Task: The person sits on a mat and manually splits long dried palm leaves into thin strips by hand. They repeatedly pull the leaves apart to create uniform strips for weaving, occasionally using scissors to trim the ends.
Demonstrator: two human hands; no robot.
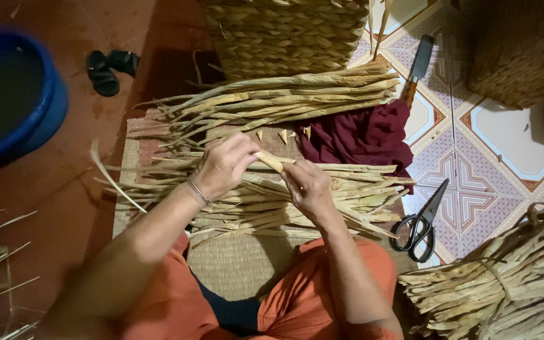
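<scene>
Head view, looking down at a seated person in orange clothing. The left hand (225, 165) and right hand (308, 186) together pinch a pale dried stalk (268, 161) between their fingers, above a loose layer of stalks (322, 201) spread over a woven mat (240, 264). A second bundle (284, 94) lies farther away, against a woven basket (284, 31). Three small cut tips (283, 135) rest on the mat beside a maroon cloth (360, 135). Scissors (423, 223) lie on the patterned tile floor (492, 151), near a tied bundle (505, 283) at lower right. A knife (418, 66) lies above the cloth. A blue tub (14, 94) and dark sandals (111, 68) sit at upper left.
</scene>
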